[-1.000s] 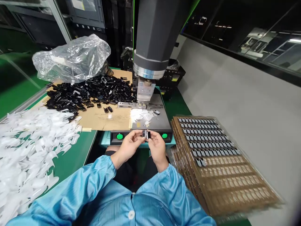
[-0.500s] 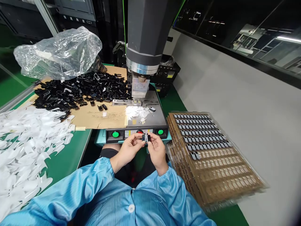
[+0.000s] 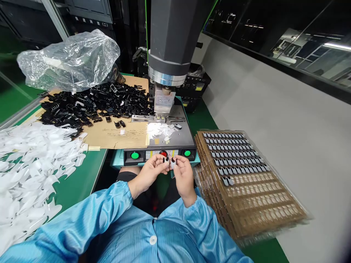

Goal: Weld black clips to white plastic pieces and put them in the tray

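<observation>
My left hand point(image 3: 150, 173) pinches a small black-and-white plastic part point(image 3: 166, 160) between thumb and fingers. Close beside it, my right hand point(image 3: 184, 178) grips a second black-and-white plastic part point(image 3: 173, 162). Both hands are held in front of the machine's control panel point(image 3: 153, 154), over my lap. White pieces show on the faces of both parts; fingers cover the rest. Beyond the hands, small white plastic pieces point(image 3: 159, 130) lie on the machine's base, and a single black-and-white part point(image 3: 178, 126) rests at their right.
A press machine head point(image 3: 170, 40) stands above a metal fixture point(image 3: 159, 117). Black clips point(image 3: 95, 104) are heaped on cardboard point(image 3: 109, 138) under a clear plastic bag point(image 3: 71, 60). Loose white pieces point(image 3: 30, 175) cover the left table. Stacked trays point(image 3: 263, 197) at right hold rows of finished-looking parts.
The two parts in my hands have turned from dark edges to their white faces. Both hands stay close together at nearly the same place, and the view has shifted slightly.
</observation>
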The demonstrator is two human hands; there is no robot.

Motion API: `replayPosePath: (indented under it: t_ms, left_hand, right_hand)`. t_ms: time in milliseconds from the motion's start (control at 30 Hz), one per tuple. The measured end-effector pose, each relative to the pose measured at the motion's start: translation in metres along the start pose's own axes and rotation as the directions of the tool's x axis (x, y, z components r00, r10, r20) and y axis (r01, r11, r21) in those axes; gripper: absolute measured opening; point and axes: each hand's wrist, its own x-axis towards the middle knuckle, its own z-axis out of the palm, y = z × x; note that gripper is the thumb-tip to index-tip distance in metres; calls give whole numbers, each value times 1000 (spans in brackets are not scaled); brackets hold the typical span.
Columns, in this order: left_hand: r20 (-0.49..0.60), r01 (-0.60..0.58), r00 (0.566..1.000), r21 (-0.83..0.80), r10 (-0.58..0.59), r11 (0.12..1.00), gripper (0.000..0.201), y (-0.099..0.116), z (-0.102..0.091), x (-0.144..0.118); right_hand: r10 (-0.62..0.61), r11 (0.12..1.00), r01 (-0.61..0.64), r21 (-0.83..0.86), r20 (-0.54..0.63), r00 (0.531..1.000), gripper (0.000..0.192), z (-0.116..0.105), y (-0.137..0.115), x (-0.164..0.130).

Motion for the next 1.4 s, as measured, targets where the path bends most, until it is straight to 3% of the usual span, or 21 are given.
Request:
replayPosePath:
  t_ms: [133,300,733,833,1000,1200,1400]
  left_hand:
    - [90,140,988,-167,-126,976,34,9,0,-1]
    - [164,196,974,-242,-159,950,28,11,-1,-3]
    - [191,204,969,-267,-156,942,28,7,-4,-2]
    - [143,135,983,-158,-112,978,31,5,-1,-4]
    - [35,-61,998,215,55,975,34,-5,-2,-3]
    - [141,-298,953,570,267,766,25,-12,-10,-3]
    - [258,-405,912,691,319,598,20,-11,-14,-6]
  right_hand:
    - [67,996,-65,53,-42,997,37,-1,-7,0]
    - [143,975,-142,172,7,990,36,2,-13,0]
    - [144,976,-144,163,14,990,38,1,-8,-3]
    - [154,975,-156,161,21,988,38,3,-5,-4]
    - [165,974,-162,157,-9,986,32,7,-1,-8]
    - [191,980,-187,74,-54,980,29,6,6,-11]
    - [189,982,-188,17,-78,979,30,2,11,-11]
